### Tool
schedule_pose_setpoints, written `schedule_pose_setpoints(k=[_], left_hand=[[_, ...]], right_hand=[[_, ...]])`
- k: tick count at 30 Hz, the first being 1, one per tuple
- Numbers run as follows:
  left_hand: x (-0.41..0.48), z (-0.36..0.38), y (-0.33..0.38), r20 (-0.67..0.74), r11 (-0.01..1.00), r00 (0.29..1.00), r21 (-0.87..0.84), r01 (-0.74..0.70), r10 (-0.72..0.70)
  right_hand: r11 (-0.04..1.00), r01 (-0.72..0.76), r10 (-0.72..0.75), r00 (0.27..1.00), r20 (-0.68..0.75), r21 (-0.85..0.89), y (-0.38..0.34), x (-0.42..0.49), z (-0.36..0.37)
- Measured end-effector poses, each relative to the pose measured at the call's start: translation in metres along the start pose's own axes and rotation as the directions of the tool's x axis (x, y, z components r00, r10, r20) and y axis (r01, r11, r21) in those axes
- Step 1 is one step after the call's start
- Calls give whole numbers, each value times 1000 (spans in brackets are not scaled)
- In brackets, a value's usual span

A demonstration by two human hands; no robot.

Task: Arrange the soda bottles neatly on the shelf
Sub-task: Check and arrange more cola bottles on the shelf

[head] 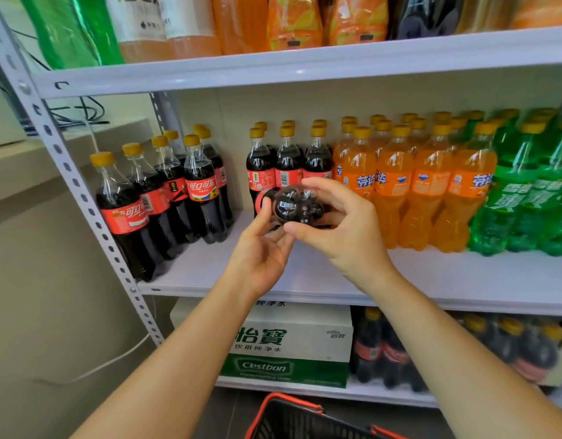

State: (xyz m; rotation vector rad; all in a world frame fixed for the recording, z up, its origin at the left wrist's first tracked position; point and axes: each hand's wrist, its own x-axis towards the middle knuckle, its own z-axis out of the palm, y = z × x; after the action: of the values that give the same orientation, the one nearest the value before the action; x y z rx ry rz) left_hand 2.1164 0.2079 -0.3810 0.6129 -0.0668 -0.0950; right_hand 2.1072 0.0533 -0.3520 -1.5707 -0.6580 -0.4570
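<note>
While both hands meet at the centre of the frame, a cola bottle (pixel 297 205) is tipped on its side, base facing the camera, above the front of the middle shelf (pixel 431 280). The left hand (pixel 260 248) cups it from below, thumb pressed on its left side. The right hand (pixel 346 229) wraps over it, fingers curled on top, thumb underneath. Right behind stands a row of colas (pixel 287 160), with orange sodas (pixel 416 185) beside them and green bottles (pixel 526 191) far right. More colas (pixel 165 198) stand at left, and a red basket (pixel 289 416) sits at the bottom edge.

Left hand (pixel 260 250), right hand (pixel 346 231), seemingly curled.
</note>
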Motion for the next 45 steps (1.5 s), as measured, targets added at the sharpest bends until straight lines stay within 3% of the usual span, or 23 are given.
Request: schedule_pose_setpoints(k=[8,12,15,20,23,26,29,33,39,41,45], left_hand=[[1,0,-1,-25,1000,1000,0,10,-10],[0,-3,3,-27,999,1000,35,3,-2],[0,-6,8,-19,970,996,232,-80,87],[-2,-11,6,79,724,932,608,-326,353],[-5,-11,5,162,577,881,701,-419,444],[-7,-19,15,236,336,806,818,-466,543],[-8,-32,31,253,124,760,908,-400,598],[-10,-57,50,183,-11,726,972,-235,663],[-3,-84,71,61,-66,625,998,-16,778],[3,-91,79,34,-54,603,998,16,797],[19,-105,90,23,-32,588,999,5,809]], right_hand=[[952,-140,131,990,50,272,4,0,-8],[951,-178,141,977,158,253,6,-1,-15],[943,-277,236,947,216,185,12,-2,-24],[948,-211,258,948,188,-236,25,-8,-16],[949,-194,234,961,145,-247,36,-12,-4],[950,-182,231,957,176,-254,48,-11,12],[934,-168,255,932,258,-315,62,-6,20],[895,-202,291,940,177,-399,79,9,25],[890,-89,115,993,32,-446,70,75,40],[878,0,32,998,59,-478,61,99,47],[870,35,28,992,120,-491,51,147,68]])
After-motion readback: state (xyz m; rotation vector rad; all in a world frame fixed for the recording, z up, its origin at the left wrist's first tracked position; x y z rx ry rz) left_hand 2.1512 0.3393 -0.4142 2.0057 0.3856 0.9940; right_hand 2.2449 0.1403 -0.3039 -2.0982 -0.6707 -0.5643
